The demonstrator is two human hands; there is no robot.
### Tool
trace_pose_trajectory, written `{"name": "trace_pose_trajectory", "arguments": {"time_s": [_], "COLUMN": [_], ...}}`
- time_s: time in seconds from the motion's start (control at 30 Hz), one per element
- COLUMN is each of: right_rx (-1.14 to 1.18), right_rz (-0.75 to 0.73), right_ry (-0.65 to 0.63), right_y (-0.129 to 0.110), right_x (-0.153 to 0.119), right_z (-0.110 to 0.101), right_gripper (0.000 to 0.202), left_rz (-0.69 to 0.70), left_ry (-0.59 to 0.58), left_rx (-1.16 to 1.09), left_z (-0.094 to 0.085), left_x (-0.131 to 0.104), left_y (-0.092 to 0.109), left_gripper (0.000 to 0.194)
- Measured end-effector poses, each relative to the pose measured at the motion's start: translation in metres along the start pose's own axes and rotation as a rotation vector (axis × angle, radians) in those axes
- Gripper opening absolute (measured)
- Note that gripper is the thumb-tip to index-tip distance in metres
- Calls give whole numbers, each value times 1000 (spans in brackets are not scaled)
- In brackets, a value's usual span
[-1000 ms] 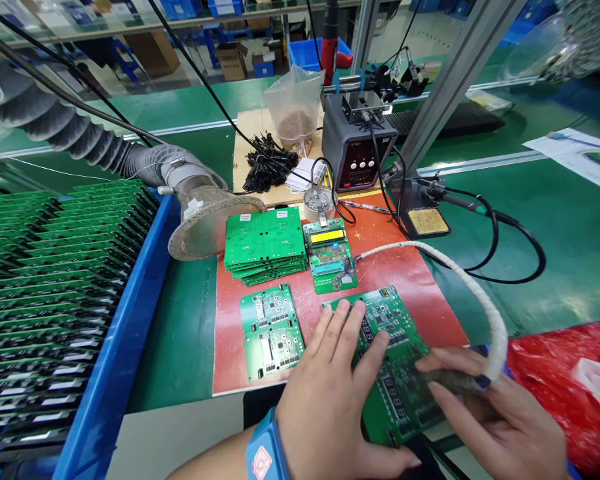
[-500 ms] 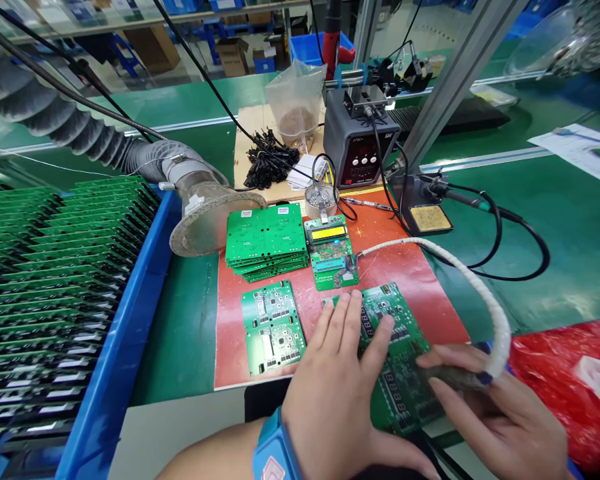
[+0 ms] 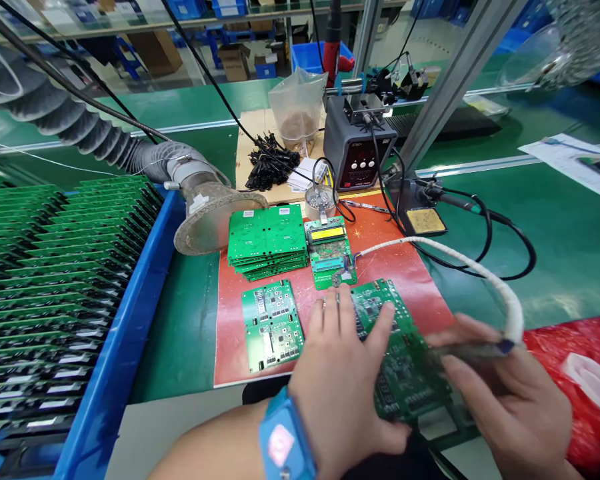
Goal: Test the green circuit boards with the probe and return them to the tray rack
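My left hand, wearing a blue wrist strap, lies with fingers spread over the left side of a green circuit board. Black digit displays and small parts show on that board; its left part is hidden under my hand. Between thumb and fingers of my right hand is the flat greyish probe on the end of a white sleeved cable. Its tip is over the board's right edge, blurred; whether it touches, I cannot tell. The cable runs to a small board with a yellow screen.
Another circuit board lies left on the red mat. Behind it are stacked green boards and a fume hose's mouth. A blue bin full of upright boards stands left. A soldering station and iron stand are behind.
My right hand and the probe have shifted slightly right and up. My left hand stays on the board, its thumb drawn in a little. The view has shifted slightly.
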State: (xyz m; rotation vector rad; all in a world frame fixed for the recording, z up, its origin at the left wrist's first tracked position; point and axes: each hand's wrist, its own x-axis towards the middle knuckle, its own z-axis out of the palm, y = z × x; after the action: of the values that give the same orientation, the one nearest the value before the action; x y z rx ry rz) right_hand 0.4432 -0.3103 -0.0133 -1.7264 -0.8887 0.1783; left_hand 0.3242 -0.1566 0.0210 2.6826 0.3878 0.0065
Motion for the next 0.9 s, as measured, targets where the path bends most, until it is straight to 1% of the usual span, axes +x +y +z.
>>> {"name": "trace_pose_trajectory", "arguments": {"time_s": [0.07,0.1,0.2,0.27,0.33,0.43,0.53,0.63,0.77,0.9], "right_rx": [91,106,85,69,59,47,39,7,-21,-76], "right_rz": [47,55,51,47,47,45,22,6,0,-36], "right_ry": [63,69,30,-10,-34,-53,-68,-94,-115,-101], "right_y": [-1,-1,5,11,17,22,24,25,27,25], "right_x": [11,18,36,43,45,43,41,40,39,41], "right_z": [7,11,22,27,30,32,32,32,32,33], "right_gripper": [46,46,45,45,45,44,44,46,43,41], "left_rz": [2,-2,-38,-78,-121,-148,-135,-129,-150,-172], "left_ry": [24,41,67,28,-22,-51,-58,-77,-99,-133], "left_rx": [22,39,105,131,124,86,24,-4,13,10], "left_z": [-12,-18,-29,-27,-20,-7,4,9,11,10], "left_x": [-11,-19,-43,-55,-62,-64,-60,-58,-58,-58], "left_y": [-15,-25,-63,-88,-110,-133,-145,-151,-152,-153], "left_gripper": [120,122,122,120,117,113,109,107,105,105]}}
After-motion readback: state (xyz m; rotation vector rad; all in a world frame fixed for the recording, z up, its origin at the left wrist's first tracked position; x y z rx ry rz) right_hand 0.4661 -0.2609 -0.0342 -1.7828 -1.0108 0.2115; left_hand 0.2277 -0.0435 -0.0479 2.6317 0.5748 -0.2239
